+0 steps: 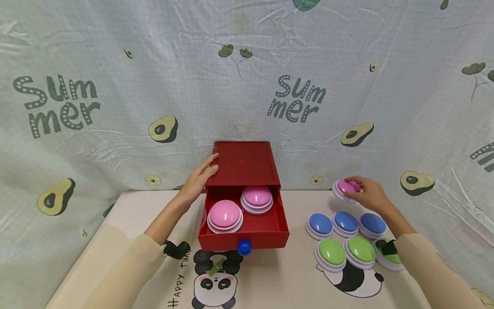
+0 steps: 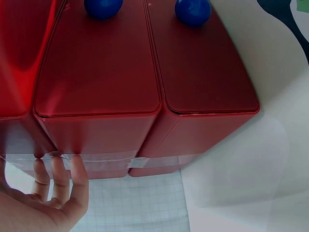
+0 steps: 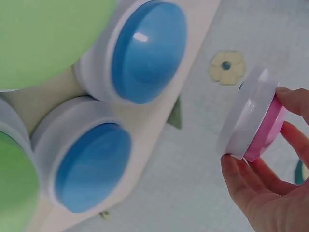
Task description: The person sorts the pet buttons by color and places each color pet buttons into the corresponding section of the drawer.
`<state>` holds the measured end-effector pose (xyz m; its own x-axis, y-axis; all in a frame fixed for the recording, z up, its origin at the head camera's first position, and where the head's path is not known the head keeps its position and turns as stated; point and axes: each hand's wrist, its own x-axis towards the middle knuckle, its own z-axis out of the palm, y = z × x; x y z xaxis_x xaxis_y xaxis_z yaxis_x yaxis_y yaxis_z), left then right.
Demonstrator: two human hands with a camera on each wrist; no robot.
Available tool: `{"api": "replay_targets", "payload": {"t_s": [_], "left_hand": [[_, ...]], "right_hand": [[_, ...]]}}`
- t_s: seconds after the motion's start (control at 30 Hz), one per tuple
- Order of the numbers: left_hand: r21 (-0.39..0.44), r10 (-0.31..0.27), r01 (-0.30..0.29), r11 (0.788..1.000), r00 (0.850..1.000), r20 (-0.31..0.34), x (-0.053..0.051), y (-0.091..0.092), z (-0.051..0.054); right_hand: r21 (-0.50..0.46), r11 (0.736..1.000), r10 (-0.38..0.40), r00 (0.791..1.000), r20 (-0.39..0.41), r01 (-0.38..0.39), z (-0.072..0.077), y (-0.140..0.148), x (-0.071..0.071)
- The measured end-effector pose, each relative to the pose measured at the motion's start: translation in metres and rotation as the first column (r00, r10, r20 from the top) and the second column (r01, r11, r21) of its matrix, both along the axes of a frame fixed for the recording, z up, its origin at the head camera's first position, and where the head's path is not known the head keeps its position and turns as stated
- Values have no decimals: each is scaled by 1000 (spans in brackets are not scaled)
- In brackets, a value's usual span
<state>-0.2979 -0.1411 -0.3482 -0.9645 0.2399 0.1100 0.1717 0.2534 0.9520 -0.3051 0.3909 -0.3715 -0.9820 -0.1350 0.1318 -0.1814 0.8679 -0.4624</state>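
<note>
From here I see the right hand [image 1: 368, 196] pinching a white-rimmed pink button [image 1: 345, 187] between three and four o'clock, above glossy blue buttons [image 1: 346, 221] and green buttons [image 1: 360, 249]. The left hand [image 1: 196, 183] rests relaxed fingers [image 2: 59, 178] against the red cabinet [image 1: 243, 163], whose drawer [image 1: 268, 241] holds two pink domes [image 1: 224, 213]. Creased cloth [image 1: 239, 107] reads "summer"; at seven o'clock, the counter [image 1: 297, 274] reads "Happy time".

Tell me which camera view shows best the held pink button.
The right wrist view: the pink button appears largest, side-on, its white base clear. The head view shows it smaller, partly behind fingers; the left wrist view lacks it.
</note>
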Motion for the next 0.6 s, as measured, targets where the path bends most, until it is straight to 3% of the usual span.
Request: {"api": "replay_targets", "payload": {"t_s": [0.37,0.6], "left_hand": [[6,11,-11,1000,1000,2,-1,0,0],[4,6,-6,1000,1000,-2,-2,0,-2]], "right_hand": [[1,996,89,994,-65,-90,34,-26,16],[9,985,173,973,-150,-174,53,-48,32]]}}
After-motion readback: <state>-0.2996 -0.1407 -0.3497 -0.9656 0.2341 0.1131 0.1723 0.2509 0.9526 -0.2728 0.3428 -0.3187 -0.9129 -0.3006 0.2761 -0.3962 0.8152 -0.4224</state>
